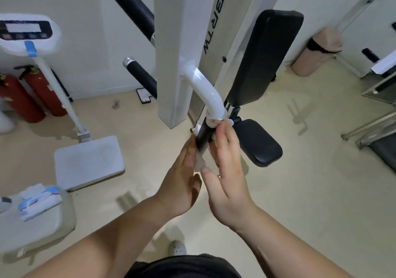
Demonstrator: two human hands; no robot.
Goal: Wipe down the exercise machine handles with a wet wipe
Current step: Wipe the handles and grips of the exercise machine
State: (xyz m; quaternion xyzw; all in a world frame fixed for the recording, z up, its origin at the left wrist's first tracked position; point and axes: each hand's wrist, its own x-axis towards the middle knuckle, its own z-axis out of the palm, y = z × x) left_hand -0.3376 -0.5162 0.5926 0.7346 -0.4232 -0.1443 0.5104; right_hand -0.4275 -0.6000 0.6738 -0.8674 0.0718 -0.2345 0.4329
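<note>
A black handle grip hangs at the end of a curved white tube on the exercise machine. A white wet wipe is draped around the grip, with bits of it showing on both sides and below. My left hand presses against the wipe on the grip's left side with straight fingers. My right hand lies flat against the right side, fingers straight, fingertips near the chrome collar at the top of the grip. The grip sits sandwiched between my two palms.
Two more black handles stick out at the upper left. The black backrest and seat pad are just right of the grip. A weighing scale, fire extinguishers and a wipe pack stand left.
</note>
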